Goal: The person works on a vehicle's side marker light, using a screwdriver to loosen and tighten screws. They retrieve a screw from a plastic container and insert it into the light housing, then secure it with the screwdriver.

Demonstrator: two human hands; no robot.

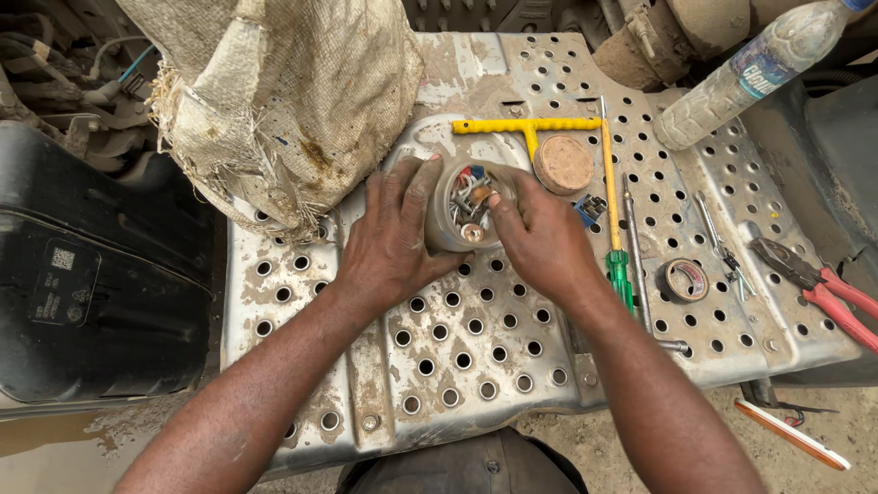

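Item: one small round jar (455,240) of mixed hardware, held between the two hands above the perforated metal tabletop (476,357).

Position: the jar sits at the centre of the view, directly between the hands, its mouth tilted up toward the camera, so its long axis runs roughly toward the viewer. Neither hand is farther off; both touch it.

Left hand (389,242): wrapped around the jar's left wall, thumb up along the rim, gripping it.

Right hand (540,240): against the jar's right rim, fingertips (494,203) curled over the mouth and into the contents (whether they pinch a piece cannot be told).

Contents: a tangle of small screws and fittings, with one copper-coloured round piece (472,232) near the lower rim; too crowded to count.

Also on the tabletop:
- one yellow T-shaped wrench (526,127), bar lying left to right, just behind the jar
- one round brown lid (562,165), just right of the jar, touching the wrench stem
- one long screwdriver, yellow shaft and green handle (613,197), lying front to back
- one thin metal rod (636,256) beside it
- one roll of tape (684,280)
- one pair of red-handled pliers (814,284) at the right edge
- one clear plastic bottle (750,73), lying tilted at the far right
- one woven sack (283,101), far left
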